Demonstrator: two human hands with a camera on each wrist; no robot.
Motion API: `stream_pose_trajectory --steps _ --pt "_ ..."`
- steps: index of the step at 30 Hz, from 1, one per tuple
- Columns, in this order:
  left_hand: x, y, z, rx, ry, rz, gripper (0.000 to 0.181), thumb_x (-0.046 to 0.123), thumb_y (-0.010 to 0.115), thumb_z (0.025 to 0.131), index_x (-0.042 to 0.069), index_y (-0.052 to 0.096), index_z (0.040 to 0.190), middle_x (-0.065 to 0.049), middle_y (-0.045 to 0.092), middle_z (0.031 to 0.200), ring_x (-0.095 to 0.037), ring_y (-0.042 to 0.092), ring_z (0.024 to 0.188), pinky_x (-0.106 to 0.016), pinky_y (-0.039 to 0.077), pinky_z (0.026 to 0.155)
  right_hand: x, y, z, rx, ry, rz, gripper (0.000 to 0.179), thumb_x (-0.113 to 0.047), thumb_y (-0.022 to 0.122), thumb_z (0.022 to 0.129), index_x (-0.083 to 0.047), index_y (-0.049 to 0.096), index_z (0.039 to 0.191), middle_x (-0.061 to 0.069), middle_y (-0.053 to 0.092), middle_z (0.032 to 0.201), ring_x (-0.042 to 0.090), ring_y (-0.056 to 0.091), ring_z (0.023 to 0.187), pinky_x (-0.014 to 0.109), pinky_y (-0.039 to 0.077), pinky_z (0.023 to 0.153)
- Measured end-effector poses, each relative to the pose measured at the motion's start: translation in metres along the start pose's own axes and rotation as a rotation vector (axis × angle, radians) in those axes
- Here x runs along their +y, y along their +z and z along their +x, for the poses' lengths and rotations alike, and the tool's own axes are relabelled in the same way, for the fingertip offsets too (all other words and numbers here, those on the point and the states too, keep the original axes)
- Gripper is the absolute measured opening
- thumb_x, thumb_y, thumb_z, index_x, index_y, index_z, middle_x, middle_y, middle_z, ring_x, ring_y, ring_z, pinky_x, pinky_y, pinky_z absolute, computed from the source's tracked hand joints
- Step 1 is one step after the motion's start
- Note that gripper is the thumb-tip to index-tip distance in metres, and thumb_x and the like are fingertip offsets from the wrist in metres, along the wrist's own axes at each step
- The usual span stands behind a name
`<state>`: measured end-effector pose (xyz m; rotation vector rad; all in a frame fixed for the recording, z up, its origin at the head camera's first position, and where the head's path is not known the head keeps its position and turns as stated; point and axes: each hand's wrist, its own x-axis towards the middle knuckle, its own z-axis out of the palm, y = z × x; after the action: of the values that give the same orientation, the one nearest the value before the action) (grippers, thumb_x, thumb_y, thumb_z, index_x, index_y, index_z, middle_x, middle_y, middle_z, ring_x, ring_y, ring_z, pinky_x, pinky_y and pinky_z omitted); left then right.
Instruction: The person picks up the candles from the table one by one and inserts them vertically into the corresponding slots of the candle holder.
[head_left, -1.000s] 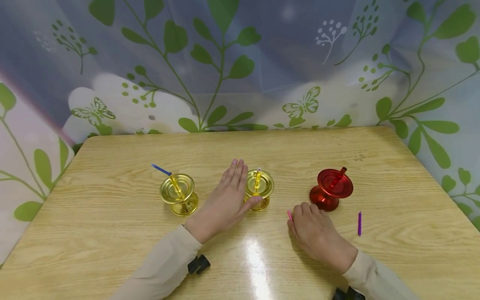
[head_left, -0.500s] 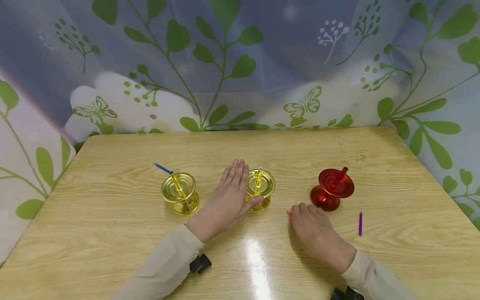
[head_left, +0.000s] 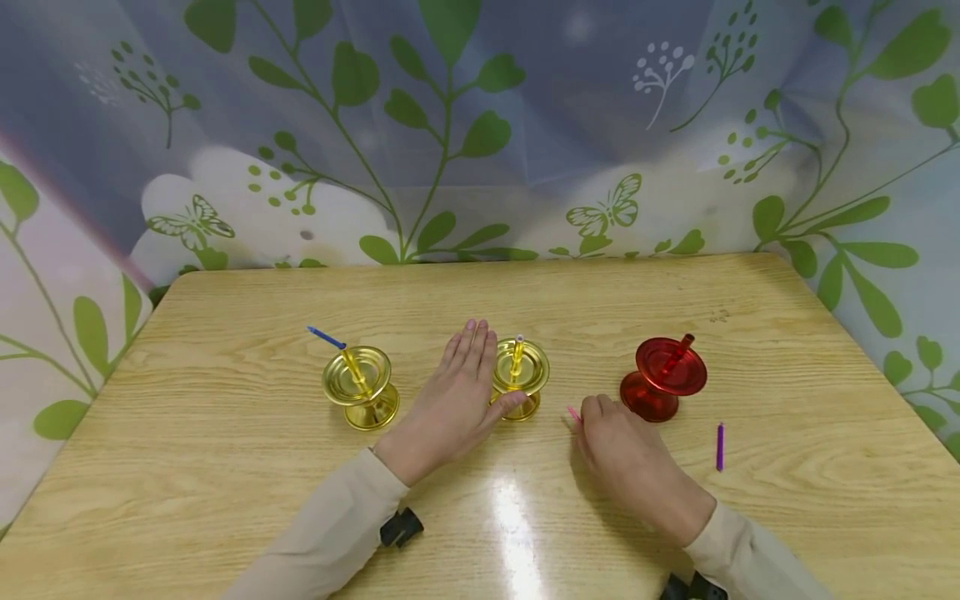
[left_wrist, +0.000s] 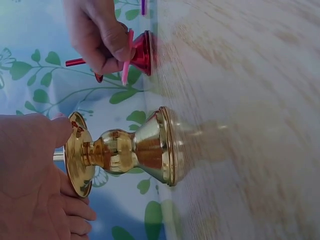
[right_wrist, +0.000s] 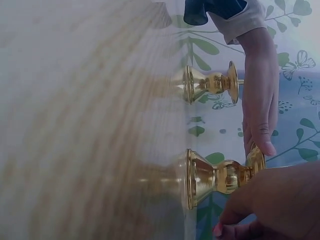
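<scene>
My left hand (head_left: pixel 450 404) lies with straight fingers along the left side of the middle gold candle holder (head_left: pixel 531 367). Its thumb rests at the near edge of the dish, as the left wrist view shows. My right hand (head_left: pixel 630 462) pinches a thin pink candle (left_wrist: pixel 128 52) between thumb and fingers, just right of that holder. In the head view only the candle's tip shows past the fingertips. Behind the right hand stands a red candle holder (head_left: pixel 651 398), its tube bare.
At the left a second gold candle holder (head_left: pixel 371 408) carries a slanting blue candle (head_left: pixel 326 337). A purple candle (head_left: pixel 720 447) lies on the wooden table (head_left: pixel 810 500) to the right of my right hand. A leaf-patterned cloth (head_left: pixel 540 125) hangs behind the table.
My right hand has risen a little from the table with the pink candle, whose tip now points further up and left. The left hand and the holders stay put.
</scene>
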<state>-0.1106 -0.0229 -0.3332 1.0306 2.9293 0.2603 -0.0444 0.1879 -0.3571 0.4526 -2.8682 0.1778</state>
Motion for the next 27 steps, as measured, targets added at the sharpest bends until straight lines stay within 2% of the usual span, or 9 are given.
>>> stream_pose_trajectory --steps 3,8,27 --pt "0.0 0.0 0.0 -0.003 -0.003 -0.001 0.08 0.053 0.027 0.102 -0.011 0.015 0.149 -0.027 0.007 0.156 -0.035 0.0 0.146 -0.042 0.005 0.118 0.0 -0.001 0.001 0.064 -0.01 0.03 0.023 0.0 0.066 0.083 -0.002 0.046 0.071 0.004 0.041 0.061 0.019 0.048 0.052 0.029 0.042 0.042" --pt "0.0 0.0 -0.001 -0.007 -0.001 -0.01 0.08 0.053 0.026 0.102 -0.011 0.014 0.149 -0.027 0.006 0.156 -0.035 -0.001 0.146 -0.041 0.004 0.118 -0.002 -0.004 0.004 0.141 -0.012 0.072 0.02 0.002 0.067 0.081 -0.002 0.05 0.071 0.004 0.043 0.06 0.016 0.046 0.051 0.028 0.042 0.041" --pt "0.0 0.0 0.0 -0.007 0.001 -0.005 0.08 0.053 0.026 0.102 -0.011 0.014 0.149 -0.027 0.006 0.156 -0.034 -0.001 0.146 -0.041 0.003 0.118 -0.004 -0.018 0.017 0.187 0.018 0.132 0.011 0.001 0.07 0.082 0.0 0.06 0.079 0.009 0.054 0.068 0.021 0.053 0.058 0.032 0.047 0.046"
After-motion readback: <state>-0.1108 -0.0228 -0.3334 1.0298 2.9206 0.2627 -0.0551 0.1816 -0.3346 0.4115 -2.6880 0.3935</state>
